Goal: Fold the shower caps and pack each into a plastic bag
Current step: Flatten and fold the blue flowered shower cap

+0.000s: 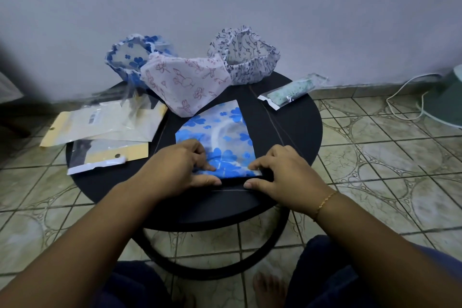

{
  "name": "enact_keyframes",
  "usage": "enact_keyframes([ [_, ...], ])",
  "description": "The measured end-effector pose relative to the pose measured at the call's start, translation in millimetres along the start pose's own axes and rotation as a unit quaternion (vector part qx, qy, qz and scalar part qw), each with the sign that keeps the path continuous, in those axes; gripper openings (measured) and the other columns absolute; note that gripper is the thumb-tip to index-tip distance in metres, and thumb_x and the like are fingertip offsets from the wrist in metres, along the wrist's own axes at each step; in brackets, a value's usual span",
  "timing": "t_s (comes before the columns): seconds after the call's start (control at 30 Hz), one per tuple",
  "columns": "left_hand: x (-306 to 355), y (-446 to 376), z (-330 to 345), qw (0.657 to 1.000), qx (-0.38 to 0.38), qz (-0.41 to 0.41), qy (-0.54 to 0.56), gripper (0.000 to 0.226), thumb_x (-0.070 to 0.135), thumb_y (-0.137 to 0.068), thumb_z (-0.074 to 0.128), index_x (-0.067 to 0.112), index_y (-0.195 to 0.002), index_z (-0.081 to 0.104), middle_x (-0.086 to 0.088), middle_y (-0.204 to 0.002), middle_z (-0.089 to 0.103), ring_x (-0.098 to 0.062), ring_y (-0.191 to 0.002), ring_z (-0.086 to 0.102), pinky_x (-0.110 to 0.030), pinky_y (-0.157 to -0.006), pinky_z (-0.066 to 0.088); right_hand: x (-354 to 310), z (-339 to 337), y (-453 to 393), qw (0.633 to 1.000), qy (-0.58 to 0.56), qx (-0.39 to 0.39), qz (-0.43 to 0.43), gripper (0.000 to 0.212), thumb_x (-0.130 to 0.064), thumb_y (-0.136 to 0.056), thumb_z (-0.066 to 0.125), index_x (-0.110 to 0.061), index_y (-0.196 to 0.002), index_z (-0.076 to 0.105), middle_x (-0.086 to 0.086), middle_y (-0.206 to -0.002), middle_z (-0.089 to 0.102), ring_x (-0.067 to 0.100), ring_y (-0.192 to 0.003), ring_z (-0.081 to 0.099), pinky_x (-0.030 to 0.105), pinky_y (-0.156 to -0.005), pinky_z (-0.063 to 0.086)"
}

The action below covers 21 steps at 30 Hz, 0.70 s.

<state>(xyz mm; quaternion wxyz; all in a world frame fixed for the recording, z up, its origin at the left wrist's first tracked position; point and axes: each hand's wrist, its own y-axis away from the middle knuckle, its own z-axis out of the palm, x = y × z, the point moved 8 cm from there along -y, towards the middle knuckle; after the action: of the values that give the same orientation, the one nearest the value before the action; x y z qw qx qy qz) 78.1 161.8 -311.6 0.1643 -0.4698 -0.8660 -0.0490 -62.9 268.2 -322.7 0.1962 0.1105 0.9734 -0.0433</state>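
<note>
Knees and a bare foot (268, 287) sat at the bottom edge, forearms reaching up over a round black table (295, 117).

Both hands were on the near edge of the blue-flower shower cap (215, 130), which lay flattened mid-table, roughly a rectangle with its long axis running away from the person. Left hand (180, 165): fingers curled, index tip pressing down on the cap's near-left corner, thumb flat at the edge. Right hand (282, 170): fingers bent, tips pinching or pinning the near-right corner, thumb tucked under or along the edge. Couldn't tell if the thumb was actually beneath the plastic. Neither hand was spread wide; both were closed onto the same hem.

Key relation: the cap extended straight ahead of the fingertips, so the near edge was the one in hand and the far edge was free. My read: next fold or roll goes away from the body, across the long axis, both hands equally near and working as a pair.

Still unfolded at the back of the table: a blue-print cap (130, 57), a pink-print cap (185, 85) and a dark-sprig cap (247, 57), the three touching. One packed bag (292, 91) lay at the right rim. Empty plastic bags (105, 127) were stacked on the left, overhanging the edge, nearer the left hand for the packing step.
</note>
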Motion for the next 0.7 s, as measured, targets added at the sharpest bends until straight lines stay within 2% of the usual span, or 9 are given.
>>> enact_keyframes([
  [0.07, 3, 0, -1, 0.999, 0.016, 0.026, -0.027, 0.071, 0.083, -0.064, 0.042, 0.026, -0.088, 0.076, 0.020, -0.083, 0.047, 0.007, -0.069, 0.051, -0.014, -0.061, 0.038, -2, 0, 0, 1.000, 0.001, 0.002, -0.011, 0.036, -0.052, -0.083, 0.058, -0.034, -0.114, 0.059, -0.012, -0.096, 0.040, 0.007, -0.097, 0.034, 0.023, -0.088, 0.033],
  [0.17, 7, 3, -1, 0.998, 0.021, 0.045, -0.038, 0.071, 0.080, -0.071, 0.027, 0.028, -0.082, 0.075, 0.014, -0.084, 0.048, -0.004, -0.065, 0.051, -0.028, -0.061, 0.044, -5, -1, -1, 0.999, 0.001, 0.021, -0.025, 0.021, -0.040, -0.089, 0.052, -0.030, -0.106, 0.060, -0.011, -0.095, 0.043, 0.010, -0.099, 0.038, 0.029, -0.091, 0.034],
  [0.27, 5, 4, -3, 0.999, 0.029, 0.034, -0.022, 0.083, 0.088, -0.065, 0.023, 0.032, -0.101, 0.073, 0.019, -0.086, 0.047, 0.000, -0.071, 0.052, -0.022, -0.065, 0.042, -3, 1, -4, 1.000, -0.019, 0.011, -0.004, 0.013, -0.038, -0.092, 0.046, -0.031, -0.094, 0.057, -0.010, -0.097, 0.046, 0.011, -0.100, 0.038, 0.029, -0.087, 0.027],
  [0.37, 1, 4, -6, 1.000, 0.026, 0.014, -0.002, 0.083, 0.085, -0.060, 0.040, 0.032, -0.119, 0.064, 0.021, -0.087, 0.048, 0.005, -0.074, 0.050, -0.011, -0.068, 0.037, 4, 2, -8, 0.999, -0.040, -0.011, 0.030, 0.016, -0.042, -0.094, 0.043, -0.032, -0.085, 0.053, -0.010, -0.099, 0.045, 0.010, -0.102, 0.035, 0.029, -0.085, 0.021],
  [0.43, -5, 4, -6, 0.999, 0.026, -0.019, 0.043, 0.067, 0.078, -0.063, 0.054, 0.033, -0.110, 0.069, 0.017, -0.084, 0.053, 0.006, -0.075, 0.052, -0.008, -0.068, 0.036, 9, 3, -10, 0.996, -0.059, -0.021, 0.056, 0.023, -0.044, -0.094, 0.044, -0.030, -0.081, 0.057, -0.008, -0.101, 0.048, 0.012, -0.106, 0.034, 0.030, -0.085, 0.020],
  [0.53, -19, 4, -7, 0.984, 0.048, -0.098, 0.137, 0.026, 0.058, -0.068, 0.062, 0.034, -0.071, 0.073, 0.011, -0.075, 0.058, 0.006, -0.073, 0.054, -0.011, -0.066, 0.037, 13, 4, -14, 0.991, -0.091, -0.030, 0.097, 0.030, -0.047, -0.093, 0.044, -0.029, -0.076, 0.061, -0.005, -0.106, 0.050, 0.015, -0.112, 0.034, 0.032, -0.090, 0.021],
  [0.6, -25, 2, -6, 0.976, 0.056, -0.136, 0.159, 0.032, 0.047, -0.076, 0.068, 0.025, -0.054, 0.062, 0.007, -0.069, 0.056, 0.003, -0.062, 0.052, -0.012, -0.059, 0.036, 15, 4, -16, 0.987, -0.097, -0.030, 0.126, 0.031, -0.049, -0.092, 0.045, -0.030, -0.071, 0.058, -0.003, -0.108, 0.051, 0.019, -0.116, 0.035, 0.035, -0.097, 0.025],
  [0.67, -28, 0, -2, 0.972, 0.050, -0.161, 0.162, 0.045, 0.045, -0.081, 0.066, 0.007, -0.059, 0.058, 0.001, -0.068, 0.054, -0.004, -0.057, 0.048, -0.020, -0.058, 0.036, 19, 4, -19, 0.982, -0.113, -0.015, 0.152, 0.039, -0.050, -0.090, 0.049, -0.023, -0.061, 0.054, 0.000, -0.100, 0.052, 0.024, -0.116, 0.037, 0.040, -0.102, 0.031],
  [0.7, -27, -1, -1, 0.972, 0.046, -0.169, 0.159, 0.049, 0.046, -0.082, 0.064, 0.002, -0.063, 0.056, -0.002, -0.069, 0.053, -0.008, -0.058, 0.047, -0.023, -0.059, 0.036, 21, 4, -20, 0.978, -0.127, -0.003, 0.163, 0.046, -0.049, -0.089, 0.052, -0.021, -0.053, 0.050, 0.000, -0.088, 0.051, 0.025, -0.112, 0.040, 0.042, -0.100, 0.034],
])
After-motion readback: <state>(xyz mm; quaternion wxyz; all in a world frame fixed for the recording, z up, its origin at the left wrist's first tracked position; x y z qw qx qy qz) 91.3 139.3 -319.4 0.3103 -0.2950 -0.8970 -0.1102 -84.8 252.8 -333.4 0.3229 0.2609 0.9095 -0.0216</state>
